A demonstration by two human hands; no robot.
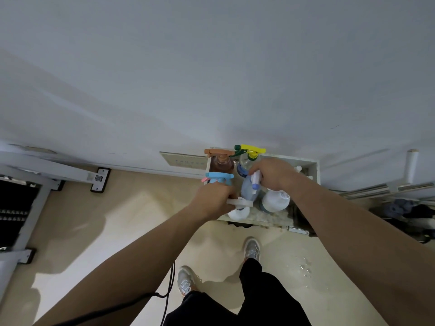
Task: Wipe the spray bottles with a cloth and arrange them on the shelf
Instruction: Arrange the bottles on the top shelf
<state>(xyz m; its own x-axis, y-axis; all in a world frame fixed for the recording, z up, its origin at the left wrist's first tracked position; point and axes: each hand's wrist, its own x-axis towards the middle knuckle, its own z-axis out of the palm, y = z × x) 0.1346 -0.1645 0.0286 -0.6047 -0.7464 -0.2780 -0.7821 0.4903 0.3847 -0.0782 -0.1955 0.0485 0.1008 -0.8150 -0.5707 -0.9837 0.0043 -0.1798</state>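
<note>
Spray bottles crowd a white shelf against the grey wall.

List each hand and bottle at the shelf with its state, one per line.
left hand: grips the white-trigger bottle's sprayer.
right hand: grips the lavender-trigger bottle's sprayer.
white-trigger bottle: upright, front left, held.
lavender-trigger bottle: held by its head; lifted or standing, cannot tell.
brown bottle: upright, back left, free.
yellow-trigger bottle: upright at the back.
blue-trigger bottle: upright, partly hidden.
round white bottle: standing, free.
</note>
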